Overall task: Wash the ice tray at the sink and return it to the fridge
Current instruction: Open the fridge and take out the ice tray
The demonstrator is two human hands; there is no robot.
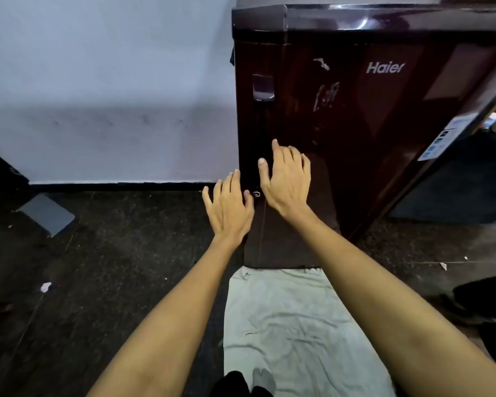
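Observation:
A dark maroon Haier fridge (355,110) stands in front of me with its door closed. A recessed handle (263,87) sits near the door's left edge, and a small keyhole (256,193) lies lower down. My right hand (287,179) is spread flat in front of the door below the handle, fingers apart, holding nothing. My left hand (229,209) hovers open at the door's left edge, beside the keyhole. No ice tray is in view.
A pale cloth mat (292,325) lies on the dark floor (112,253) at the fridge's foot. A white wall (112,81) is to the left. A grey flat object (48,214) and a paper scrap (45,287) lie on the floor at left.

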